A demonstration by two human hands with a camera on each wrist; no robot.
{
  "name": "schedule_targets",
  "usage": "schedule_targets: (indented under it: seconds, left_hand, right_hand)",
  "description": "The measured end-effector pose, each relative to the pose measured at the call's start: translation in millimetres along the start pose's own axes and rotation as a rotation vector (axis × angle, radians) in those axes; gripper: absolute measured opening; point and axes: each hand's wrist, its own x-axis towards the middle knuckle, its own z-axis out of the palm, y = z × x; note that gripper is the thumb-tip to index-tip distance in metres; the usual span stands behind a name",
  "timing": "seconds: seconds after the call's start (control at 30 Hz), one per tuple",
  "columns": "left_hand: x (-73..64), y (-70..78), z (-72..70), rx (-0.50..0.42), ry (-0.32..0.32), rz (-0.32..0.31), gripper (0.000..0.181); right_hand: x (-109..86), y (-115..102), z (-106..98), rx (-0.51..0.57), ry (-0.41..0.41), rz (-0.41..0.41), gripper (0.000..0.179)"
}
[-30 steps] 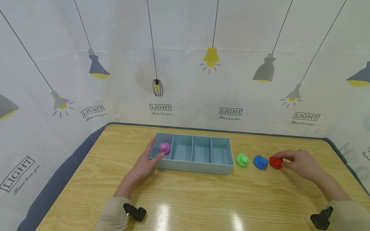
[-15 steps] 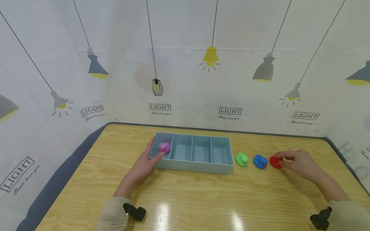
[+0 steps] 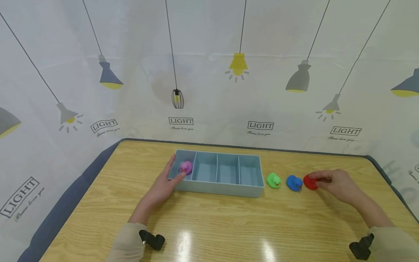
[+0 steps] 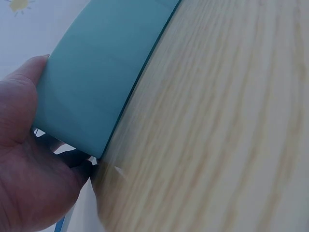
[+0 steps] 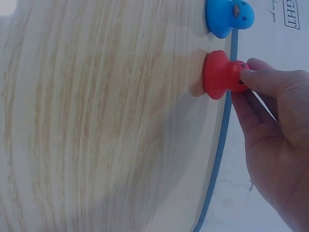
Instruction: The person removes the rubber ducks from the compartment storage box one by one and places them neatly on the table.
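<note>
My left hand [image 3: 164, 185] grips the left end of a light blue divided box [image 3: 217, 188], thumb over the front rim and fingers along the end wall. In the left wrist view that thumb lies beside the box's front wall [image 4: 96, 77]. A purple rubber duck [image 3: 186, 167] sits in the leftmost compartment. To the right of the box, my right hand [image 3: 338, 184] pinches the head of a red rubber duck [image 3: 309, 182] between thumb and fingers. In the right wrist view the red duck [image 5: 216, 75] stands upright, its base at the tabletop.
A blue rubber duck [image 3: 294, 183] stands just left of the red one, and a green rubber duck [image 3: 273, 180] stands between it and the box. The wooden table [image 3: 226, 225] meets a lamp-printed curtain [image 3: 209, 72] at its back edge.
My right hand and the red duck have shifted slightly left, toward the blue duck. The left hand, the box and the other ducks keep their places.
</note>
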Motion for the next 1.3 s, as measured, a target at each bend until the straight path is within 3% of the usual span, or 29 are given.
schedule_targets:
  seconds: [0.87, 1.17, 1.3]
  left_hand:
    - [0.9, -1.4, -0.6, 0.003, -0.004, -0.013, 0.085]
    - [-0.3, -0.3, -1.0, 0.007, -0.003, -0.012, 0.084]
    - [-0.2, -0.6, -0.3, 0.003, -0.003, -0.01, 0.083]
  right_hand:
    - [-0.8, 2, -3, -0.023, -0.007, 0.003, 0.027]
    - [3.0, -12, -8, 0.095, 0.032, -0.053, 0.037]
    - [6.9, -25, -10, 0.144, -0.004, -0.077, 0.042]
